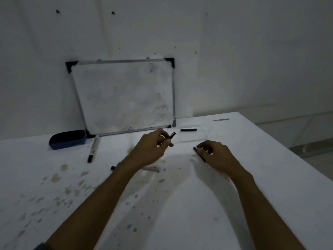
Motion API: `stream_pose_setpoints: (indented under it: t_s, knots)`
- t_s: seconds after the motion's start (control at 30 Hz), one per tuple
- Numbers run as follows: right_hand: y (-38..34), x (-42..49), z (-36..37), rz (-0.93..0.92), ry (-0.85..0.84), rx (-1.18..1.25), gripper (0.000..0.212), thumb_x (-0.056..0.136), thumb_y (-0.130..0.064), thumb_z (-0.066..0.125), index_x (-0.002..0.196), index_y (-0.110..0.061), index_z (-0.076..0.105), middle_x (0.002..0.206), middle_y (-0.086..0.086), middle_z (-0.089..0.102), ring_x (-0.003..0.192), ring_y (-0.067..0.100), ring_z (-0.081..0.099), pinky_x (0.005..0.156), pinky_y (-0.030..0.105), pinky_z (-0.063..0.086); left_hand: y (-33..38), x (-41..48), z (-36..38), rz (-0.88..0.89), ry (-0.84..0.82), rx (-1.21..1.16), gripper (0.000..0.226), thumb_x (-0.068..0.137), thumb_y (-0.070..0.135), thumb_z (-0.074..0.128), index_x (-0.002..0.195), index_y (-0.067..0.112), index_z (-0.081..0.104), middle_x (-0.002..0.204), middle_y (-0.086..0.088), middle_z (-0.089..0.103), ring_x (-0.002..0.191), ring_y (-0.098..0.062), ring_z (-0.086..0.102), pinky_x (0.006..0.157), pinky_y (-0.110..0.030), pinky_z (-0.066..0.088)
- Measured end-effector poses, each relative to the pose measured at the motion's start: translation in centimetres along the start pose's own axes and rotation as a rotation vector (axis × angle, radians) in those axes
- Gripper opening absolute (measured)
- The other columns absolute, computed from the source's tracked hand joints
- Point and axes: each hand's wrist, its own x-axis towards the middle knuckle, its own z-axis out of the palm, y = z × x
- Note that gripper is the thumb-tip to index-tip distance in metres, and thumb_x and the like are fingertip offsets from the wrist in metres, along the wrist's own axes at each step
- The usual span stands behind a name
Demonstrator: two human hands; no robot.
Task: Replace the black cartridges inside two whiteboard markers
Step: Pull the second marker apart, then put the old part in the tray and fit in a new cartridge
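A whiteboard (pixel 124 98) leans against the wall at the table's (pixel 252 177) back; an eraser (pixel 67 139) lies left, a marker (pixel 94 148) beside it, a cartridge (pixel 188 129) right.

One black cartridge (pixel 188 129) lies flat in a clear tray (pixel 203 136); a capped marker (pixel 93 148) lies leftward.

White table (pixel 234 195) with grey-brown stains; black cartridge (pixel 188 130); blue-and-black eraser (pixel 67 139); white, black-cornered whiteboard (pixel 124 96).

Both forearms were bare from wrist to elbow, with no watch, ring or glove seen on the left hand (pixel 153 147) or the right hand (pixel 215 156). A dark sleeve edge (pixel 40 247) showed at the left elbow, at the bottom edge of the view; its colour and fabric could not be determined.
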Motion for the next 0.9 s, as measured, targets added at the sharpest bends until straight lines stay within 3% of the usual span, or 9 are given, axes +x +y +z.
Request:
stream_pose_setpoints:
  t_s: [0.07,0.17,0.23,0.3,0.47,0.67,0.9]
  knots:
    - [2.8,0.6,-0.7,0.082,0.089,0.007,0.024,0.098,-0.033,0.065,0.116,-0.018,0.072,0.104,0.001,0.072,0.082,0.006,0.064,0.074,0.019,0.046,1.4,3.7,0.9,0.028,-0.011,0.040,0.008,0.101,0.025,0.063,0.108,0.020,0.067,0.100,0.011,0.080,0.085,0.012,0.065,0.076,-0.009,0.049]
    - [5.0,1.3,-0.3,0.144,0.256,0.032,0.024,0.096,-0.024,0.068,0.116,-0.011,0.072,0.112,0.013,0.068,0.103,0.028,0.065,0.092,0.033,0.048,2.5,9.0,2.2,0.032,-0.021,0.143,0.017,0.098,0.026,0.066,0.111,0.017,0.073,0.104,0.000,0.079,0.092,-0.012,0.070,0.086,-0.029,0.057]
    - [5.2,1.6,0.5,0.145,0.305,-0.054,0.026,0.094,-0.024,0.068,0.116,-0.011,0.072,0.115,0.015,0.066,0.108,0.034,0.061,0.094,0.041,0.047,2.7,12.1,3.3,0.060,-0.046,0.243,0.020,0.098,0.025,0.066,0.112,0.014,0.076,0.105,-0.005,0.079,0.095,-0.019,0.071,0.087,-0.035,0.058]
    - [5.4,1.8,1.2,0.108,0.307,-0.152,0.027,0.092,-0.025,0.068,0.115,-0.013,0.073,0.117,0.013,0.065,0.108,0.034,0.058,0.092,0.043,0.045,2.7,14.6,4.4,0.086,-0.096,0.339,0.021,0.098,0.023,0.067,0.112,0.012,0.078,0.105,-0.007,0.080,0.093,-0.022,0.072,0.085,-0.034,0.058]
    - [6.5,2.5,1.2,0.111,0.321,-0.077,0.020,0.092,-0.024,0.068,0.109,-0.017,0.075,0.117,0.008,0.064,0.108,0.030,0.056,0.092,0.040,0.044,2.2,18.7,7.5,0.104,-0.225,0.519,0.020,0.092,0.018,0.074,0.109,0.011,0.082,0.107,-0.008,0.080,0.095,-0.022,0.071,0.075,-0.024,0.048]
    - [6.5,2.7,1.3,0.117,0.332,-0.067,0.017,0.091,-0.028,0.069,0.104,-0.019,0.075,0.114,0.005,0.065,0.106,0.027,0.056,0.090,0.041,0.045,0.9,20.1,9.4,0.005,-0.328,0.566,0.024,0.083,0.015,0.086,0.106,0.009,0.083,0.102,-0.010,0.082,0.088,-0.021,0.075,0.083,-0.031,0.061]
    - [5.3,2.3,1.0,0.081,0.263,-0.049,0.018,0.096,-0.033,0.064,0.107,-0.024,0.074,0.110,0.002,0.069,0.105,0.024,0.060,0.091,0.039,0.045,0.6,18.7,8.2,0.022,-0.227,0.489,0.025,0.084,0.012,0.085,0.108,0.007,0.081,0.106,-0.010,0.082,0.089,-0.016,0.076,0.081,-0.023,0.057]
